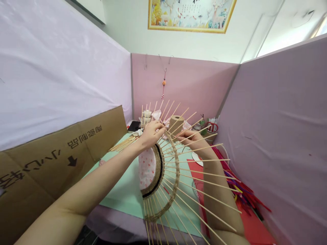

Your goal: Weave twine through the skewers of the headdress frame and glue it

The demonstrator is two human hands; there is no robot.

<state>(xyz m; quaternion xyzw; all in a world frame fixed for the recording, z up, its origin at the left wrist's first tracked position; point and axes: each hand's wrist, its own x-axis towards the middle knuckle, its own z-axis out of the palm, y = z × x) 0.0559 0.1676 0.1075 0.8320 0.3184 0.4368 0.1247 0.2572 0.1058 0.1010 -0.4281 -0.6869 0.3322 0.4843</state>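
Note:
A half-round woven piece of thin wooden sticks and jute twine (177, 170) stands in front of me, its sticks fanning outward. Its inner part is white cloth with red dots (147, 168), edged by twine and a black band (160, 166). At the top of the outer twine band, my left hand (153, 133) is closed on the woven piece, fingers bent over the sticks. My right hand (190, 137) is on the far side among the sticks, fingertips pinched at the end of the twine band. Sticks partly cover those fingers. A loose strand of twine hangs near them.
Behind the hands stands a twine spool (176, 123), beside a glass jar (146, 117) and a phone (134, 126). Loose sticks (125, 143) lie left on the green mat (117, 194). Cardboard (84, 143) borders the left; red-handled scissors (212, 127) and colourful pipe cleaners (245, 190) are right.

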